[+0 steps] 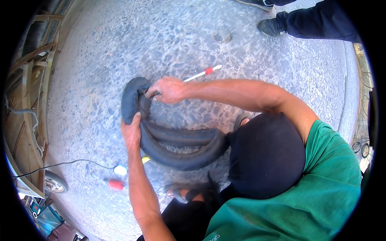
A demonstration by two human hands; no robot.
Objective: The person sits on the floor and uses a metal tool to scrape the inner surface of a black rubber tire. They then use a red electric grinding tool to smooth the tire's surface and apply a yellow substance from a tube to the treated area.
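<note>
Inner tube: a black rubber inner tube (181,150) lies folded in a curve on the speckled stone floor (169,36), just in front of the person's sandalled feet
Left hand: the left hand (131,132) grips the tube's left bend, thumb up along the rubber, fingers wrapped round it and mostly hidden behind it
Right hand: the right hand (169,90) sits at the tube's upper end, fingers curled tight and pinching a fold of rubber
White rod: a thin white rod with a red band (203,73) lies on the floor just beyond the tube, its near end hidden by the right hand
Small things: a red piece (116,184), a pale blue-white piece (120,170) and a yellow bit (145,159) lie on the floor near the tube's lower left
Cable: a dark cable (68,162) runs left from the pale piece, away from the tube
In the way: the person's dark-covered head (266,154) and green shirt (305,201) hide the tube's right end
Bystander: dark shoes and trouser legs (297,20) stand well beyond the tube
Wooden frame: a wooden frame (30,84) stands far left of the tube
</note>
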